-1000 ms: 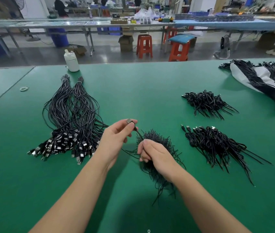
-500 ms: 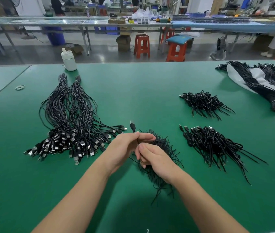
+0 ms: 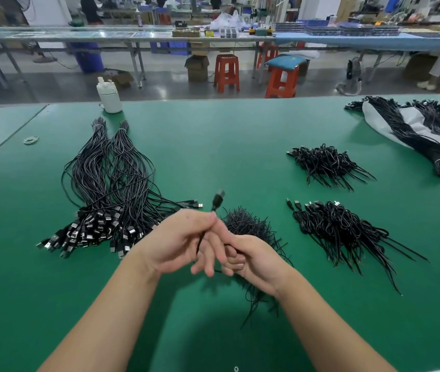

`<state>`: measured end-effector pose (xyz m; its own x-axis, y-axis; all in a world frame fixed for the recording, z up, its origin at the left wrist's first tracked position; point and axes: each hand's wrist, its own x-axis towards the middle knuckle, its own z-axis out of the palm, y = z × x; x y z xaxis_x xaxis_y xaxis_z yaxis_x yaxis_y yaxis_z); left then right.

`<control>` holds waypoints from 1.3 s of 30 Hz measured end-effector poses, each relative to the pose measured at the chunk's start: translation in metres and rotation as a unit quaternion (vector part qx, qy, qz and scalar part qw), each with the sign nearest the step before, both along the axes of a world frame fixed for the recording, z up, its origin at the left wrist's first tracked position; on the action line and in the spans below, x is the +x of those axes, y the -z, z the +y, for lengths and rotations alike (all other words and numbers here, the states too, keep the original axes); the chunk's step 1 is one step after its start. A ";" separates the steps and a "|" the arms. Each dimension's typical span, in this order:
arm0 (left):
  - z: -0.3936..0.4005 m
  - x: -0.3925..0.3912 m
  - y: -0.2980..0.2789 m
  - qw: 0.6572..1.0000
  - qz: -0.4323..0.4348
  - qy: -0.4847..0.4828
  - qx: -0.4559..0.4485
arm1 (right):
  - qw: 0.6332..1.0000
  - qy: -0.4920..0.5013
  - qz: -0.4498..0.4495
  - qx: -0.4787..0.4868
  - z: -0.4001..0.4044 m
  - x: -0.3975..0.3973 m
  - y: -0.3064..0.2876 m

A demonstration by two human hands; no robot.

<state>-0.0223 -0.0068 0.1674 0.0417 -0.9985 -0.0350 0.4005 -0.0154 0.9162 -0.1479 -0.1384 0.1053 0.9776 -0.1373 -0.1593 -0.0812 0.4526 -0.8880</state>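
Note:
Both hands work over the green table [image 3: 240, 135]. My left hand [image 3: 184, 242] pinches a thin black cable [image 3: 202, 237] whose USB plug [image 3: 218, 199] sticks up above the fingers. My right hand [image 3: 253, 260] sits right beside it, fingers curled round the same cable lower down. Just behind and under my right hand lies a small pile of black twist ties [image 3: 251, 226]. A large fan of long black USB cables [image 3: 108, 189] with metal plugs lies to the left.
Two heaps of coiled black cables [image 3: 323, 165] [image 3: 339, 232] lie to the right. Tied cable bundles rest on a white bag [image 3: 417, 130] at the far right. A white bottle [image 3: 109, 95] stands at the table's far edge, rubber bands [image 3: 31, 140] far left.
My left hand has dropped from holding the plug high to closing in against my right hand. The plug now pokes up above the left fingers, and the cable runs between both hands.

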 end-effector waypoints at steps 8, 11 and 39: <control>0.012 -0.003 0.009 0.946 -0.276 0.048 0.165 | 0.983 0.028 -0.039 -0.180 -0.004 0.000 -0.012; 0.011 -0.006 0.013 0.929 -0.305 0.041 0.205 | 0.969 0.032 -0.055 -0.240 -0.001 0.000 -0.014; 0.010 0.012 0.057 0.917 -0.262 -0.297 0.050 | 0.910 0.131 0.005 -0.393 0.011 0.002 -0.022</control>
